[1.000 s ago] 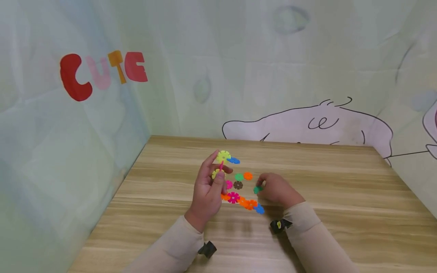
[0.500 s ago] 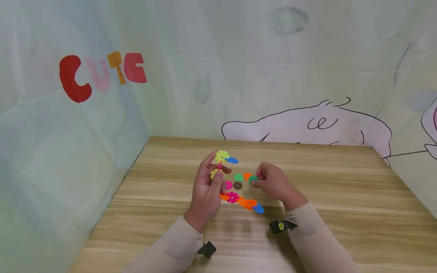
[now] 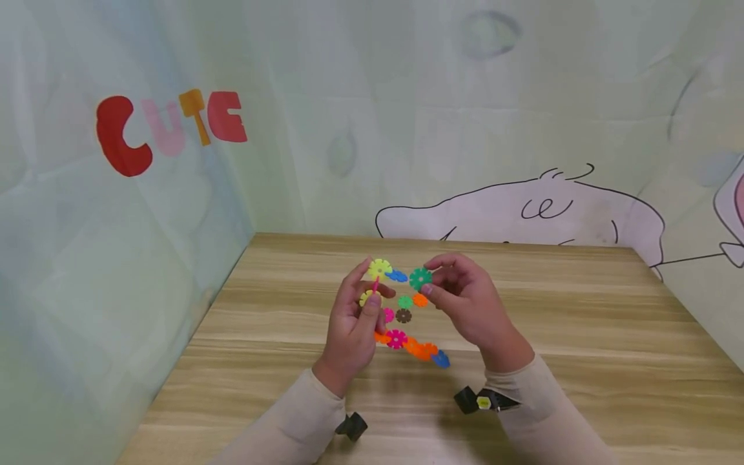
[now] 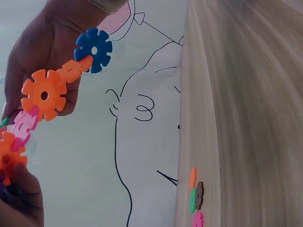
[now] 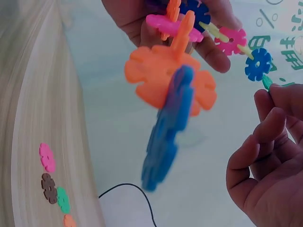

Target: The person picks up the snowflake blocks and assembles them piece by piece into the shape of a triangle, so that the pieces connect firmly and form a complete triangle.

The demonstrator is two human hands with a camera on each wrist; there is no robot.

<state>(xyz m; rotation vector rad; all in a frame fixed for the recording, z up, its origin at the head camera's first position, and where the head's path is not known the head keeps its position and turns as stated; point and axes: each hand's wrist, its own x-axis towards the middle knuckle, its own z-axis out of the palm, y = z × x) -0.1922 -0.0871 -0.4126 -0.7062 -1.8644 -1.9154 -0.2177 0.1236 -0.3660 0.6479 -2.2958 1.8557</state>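
A chain of notched plastic snowflake discs is held in my left hand [image 3: 351, 323], which grips it around the middle. In the head view its far end shows a yellow disc [image 3: 380, 268] and a blue disc [image 3: 398, 276]. The near end runs through a pink disc [image 3: 397, 339] and orange discs to another blue disc [image 3: 441, 359], large in the left wrist view. My right hand [image 3: 473, 303] pinches a green disc [image 3: 420, 279] by its edge. In the right wrist view this green disc [image 5: 267, 82] is edge-on beside the chain's blue disc [image 5: 258, 64]; whether they interlock is unclear.
Loose discs lie on the wooden table [image 3: 279, 290] beyond the chain: light green [image 3: 405, 301], orange [image 3: 420, 299], brown [image 3: 403, 316] and pink [image 3: 388, 315]. Printed cloth walls [image 3: 314, 181] stand at the back and left. Black wrist cameras [image 3: 465, 400] sit under both sleeves.
My right hand has carried the green disc up and left, from low at the right to beside the chain's far blue disc. The left hand has stayed nearly still with the chain.
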